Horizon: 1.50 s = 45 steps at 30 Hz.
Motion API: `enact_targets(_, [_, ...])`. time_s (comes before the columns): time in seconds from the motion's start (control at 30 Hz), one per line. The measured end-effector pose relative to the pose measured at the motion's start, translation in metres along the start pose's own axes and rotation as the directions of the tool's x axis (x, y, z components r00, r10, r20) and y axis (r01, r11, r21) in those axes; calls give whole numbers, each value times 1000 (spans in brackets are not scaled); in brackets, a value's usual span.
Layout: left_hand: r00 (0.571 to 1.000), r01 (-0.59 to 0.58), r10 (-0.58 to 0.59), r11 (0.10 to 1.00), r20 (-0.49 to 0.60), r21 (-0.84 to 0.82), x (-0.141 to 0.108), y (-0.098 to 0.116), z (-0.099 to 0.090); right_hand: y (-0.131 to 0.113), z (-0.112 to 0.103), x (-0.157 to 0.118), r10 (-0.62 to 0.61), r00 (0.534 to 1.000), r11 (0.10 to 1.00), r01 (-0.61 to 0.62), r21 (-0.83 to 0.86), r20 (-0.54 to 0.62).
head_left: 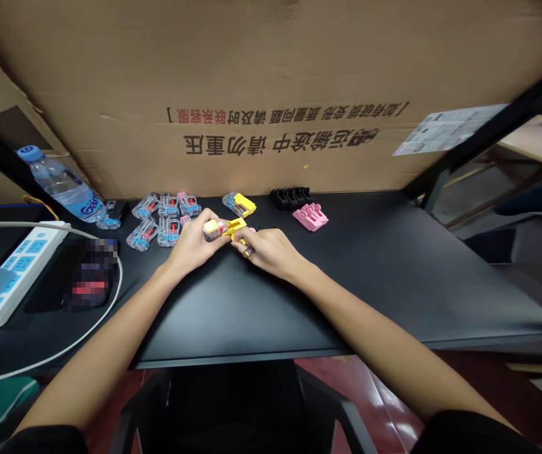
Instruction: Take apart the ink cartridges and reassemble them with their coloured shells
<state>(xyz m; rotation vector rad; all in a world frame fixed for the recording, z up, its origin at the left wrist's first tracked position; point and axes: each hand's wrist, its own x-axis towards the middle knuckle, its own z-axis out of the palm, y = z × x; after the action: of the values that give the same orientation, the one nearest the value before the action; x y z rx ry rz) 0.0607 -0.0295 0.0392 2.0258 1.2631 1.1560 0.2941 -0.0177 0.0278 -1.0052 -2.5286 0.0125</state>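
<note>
Over bench (233,315), our left hand (194,243) and right hand (271,252) pinch closed on yellow piece (236,225); likely fitting; next probably needs alignment.

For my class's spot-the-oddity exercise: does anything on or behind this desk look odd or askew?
Yes: the printing on the cardboard at the back of the desk stands upside down. I see no spill.

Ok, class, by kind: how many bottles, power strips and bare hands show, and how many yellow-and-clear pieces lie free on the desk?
Bottle: 1
Power strip: 1
Yellow-and-clear piece, lying free: 1
Left hand and right hand: 2
Total: 5
</note>
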Motion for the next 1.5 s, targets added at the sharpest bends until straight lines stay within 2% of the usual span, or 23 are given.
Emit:
enact_targets(0.13, [999,16,-15,999,-42,34,1,0,-5,2,-7,-1,23,992,1000,-22,-8,123])
enact_targets(0.23, [998,23,-21,1000,-67,22,2,-1,-6,5,-12,-2,82,987,997,-83,2,138])
enact_targets(0.3, [994,39,-38,999,-100,8,2,-1,-6,7,-15,-2,108,993,990,-112,85,55])
enact_targets(0.37, [993,58,-61,998,-103,-36,1,0,-5,6,-16,-1,131,987,969,-107,221,-97])
enact_targets(0.43, [995,78,-85,991,-54,-109,0,3,-3,4,-18,0,151,962,937,-66,344,-227])
enact_targets(0.5, [996,90,-91,982,0,-164,-2,7,-3,2,-18,2,136,956,903,-12,429,-260])
enact_targets(0.63, [997,70,-66,984,31,-165,-4,11,-4,-2,-15,4,78,978,818,49,574,-194])
enact_targets(0.93, [996,-57,53,997,-69,-51,0,14,-14,-22,-11,5,131,986,734,-26,678,-103])
enact_targets(1.17, [1000,8,-12,992,-29,-124,-1,12,-11,-18,-12,4,183,983,622,-127,772,14])
enact_targets(1.5, [998,65,-65,984,4,-163,-1,13,-10,-14,-9,5,168,985,632,-139,762,41])
